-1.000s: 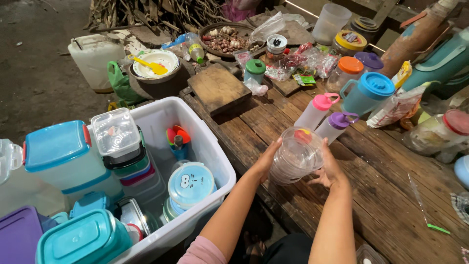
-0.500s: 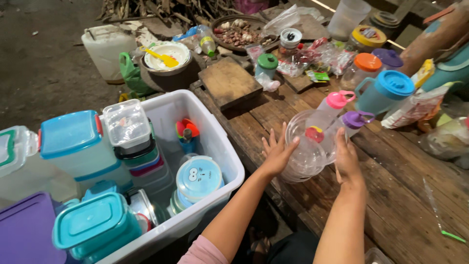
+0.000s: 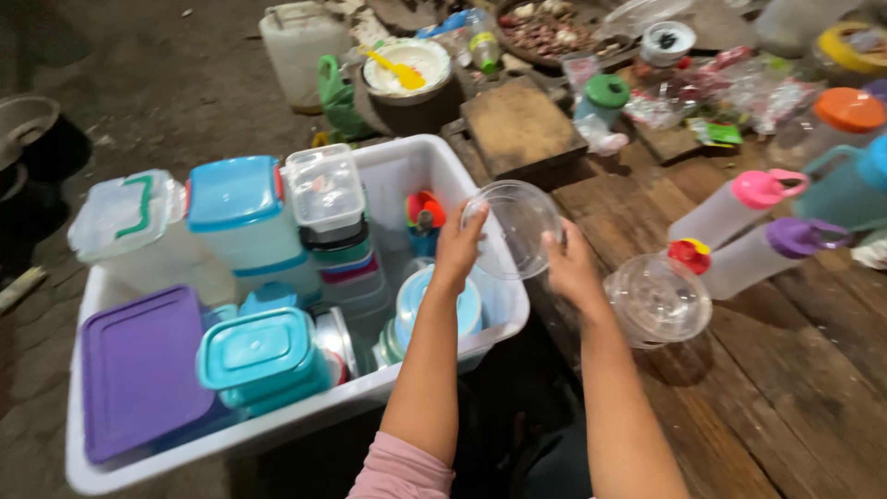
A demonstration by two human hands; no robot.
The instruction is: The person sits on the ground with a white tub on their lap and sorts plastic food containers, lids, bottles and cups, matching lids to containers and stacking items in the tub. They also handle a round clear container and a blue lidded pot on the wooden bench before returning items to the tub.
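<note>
From where I sit, the far left of the view is a big white plastic bin point(image 3: 277, 434) on the ground, packed with containers: a flat purple lid point(image 3: 139, 370), a teal lidded box point(image 3: 261, 356), a taller box with a light blue lid point(image 3: 236, 199) and a stack topped by a clear lidded tub point(image 3: 323, 189). A round tub with a pale blue lid point(image 3: 442, 305) sits in the bin's right end, under the forearm.

My left hand point(image 3: 457, 249) is above that right end of the bin, its grip closed on the left edge of a clear round plastic lid point(image 3: 511, 229). My right hand point(image 3: 571, 268) pinches the opposite edge, so the lid hangs between both hands, tilted toward the camera, over the bin's right rim.

Just right of the right hand, a clear round container point(image 3: 658, 298) rests on the wooden tabletop point(image 3: 785, 397). Beyond it lie two squeeze bottles, one with a pink cap point(image 3: 730, 205) and one with a purple cap point(image 3: 767, 254). A wooden cutting board point(image 3: 522, 125) lies farther back on the planks.
</note>
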